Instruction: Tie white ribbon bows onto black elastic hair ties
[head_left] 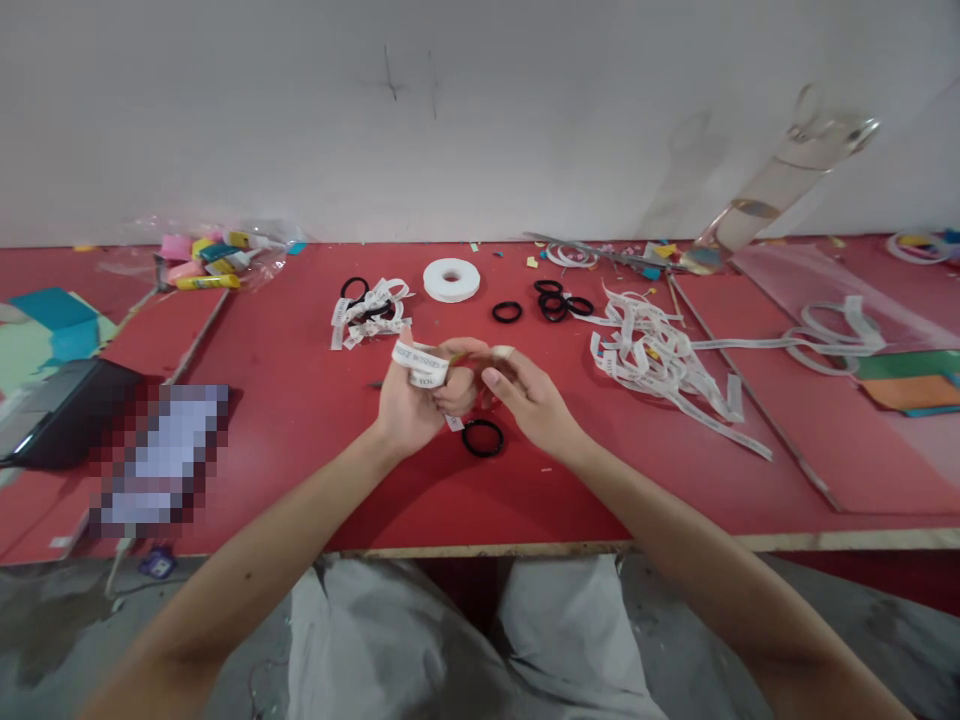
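Printed ribbon strip (418, 365) is held looped over curled fingers of left hand (409, 400); right hand (525, 395) is pinched narrow beside it, grip unclear. Black ring (482, 438) lies just below on red table (300, 440). Wrapped rings (369, 310) look done; bare rings (553, 300) & ribbon pile (660, 360) seem left.
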